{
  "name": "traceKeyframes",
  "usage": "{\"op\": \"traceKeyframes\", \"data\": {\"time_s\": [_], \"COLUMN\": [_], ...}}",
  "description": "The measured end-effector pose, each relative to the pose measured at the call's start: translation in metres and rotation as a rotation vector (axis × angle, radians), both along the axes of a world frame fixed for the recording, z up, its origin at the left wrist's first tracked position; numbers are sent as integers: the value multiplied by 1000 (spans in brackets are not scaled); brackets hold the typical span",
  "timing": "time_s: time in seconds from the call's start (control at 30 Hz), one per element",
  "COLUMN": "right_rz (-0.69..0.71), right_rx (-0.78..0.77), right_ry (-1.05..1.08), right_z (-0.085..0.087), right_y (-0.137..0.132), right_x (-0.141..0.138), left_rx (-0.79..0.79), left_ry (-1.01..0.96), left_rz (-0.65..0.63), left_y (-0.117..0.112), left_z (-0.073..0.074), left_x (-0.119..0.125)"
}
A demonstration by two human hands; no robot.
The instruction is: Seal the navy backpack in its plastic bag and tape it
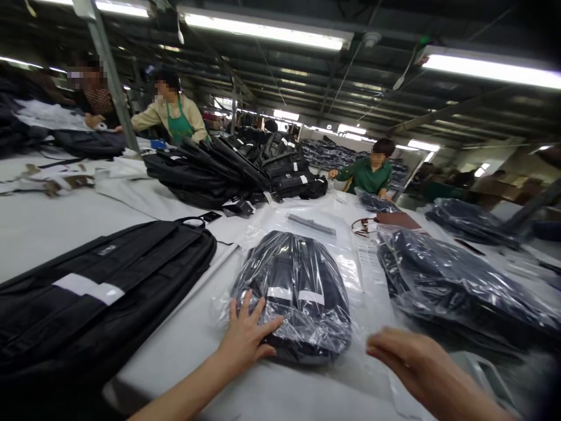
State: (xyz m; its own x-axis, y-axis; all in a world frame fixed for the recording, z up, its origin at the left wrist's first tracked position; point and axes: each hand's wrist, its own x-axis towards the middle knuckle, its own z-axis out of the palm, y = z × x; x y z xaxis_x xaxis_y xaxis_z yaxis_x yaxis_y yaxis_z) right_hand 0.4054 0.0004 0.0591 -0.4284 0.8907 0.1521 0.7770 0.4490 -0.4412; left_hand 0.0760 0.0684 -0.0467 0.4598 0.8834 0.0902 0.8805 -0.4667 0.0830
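Observation:
A black backpack sealed in a clear plastic bag lies on the white table in front of me. My left hand rests flat on its near left corner, fingers spread and open. My right hand hovers just right of the bag above the plastic's loose edge, blurred by motion, fingers extended and holding nothing I can see. An unbagged black backpack with a white label lies at the left, close to my left arm.
More bagged backpacks lie at the right. A stack of unbagged black backpacks sits at the table's middle. Flat plastic bags lie beyond my bag. Three other people work at the far side.

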Motion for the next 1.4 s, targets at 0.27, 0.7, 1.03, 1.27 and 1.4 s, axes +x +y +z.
{"op": "traceKeyframes", "data": {"time_s": [0.27, 0.7, 1.03, 1.27, 1.4], "right_rz": [741, 548, 338, 129, 28], "right_rx": [-765, -343, -694, -740, -1120], "right_ry": [182, -235, 140, 450, 724], "right_z": [44, 11, -12, -45, -52], "right_y": [127, 170, 158, 149, 126], "right_x": [-147, -141, -138, -133, -130], "left_rx": [8, -59, -32, -33, -17], "left_ry": [-76, -177, -167, -175, -181], "left_rz": [9, -15, -19, -16, -13], "left_y": [3, 7, 7, 6, 7], "left_z": [-13, -10, -17, -15, -15], "left_x": [-1, -1, 1, 1, 2]}}
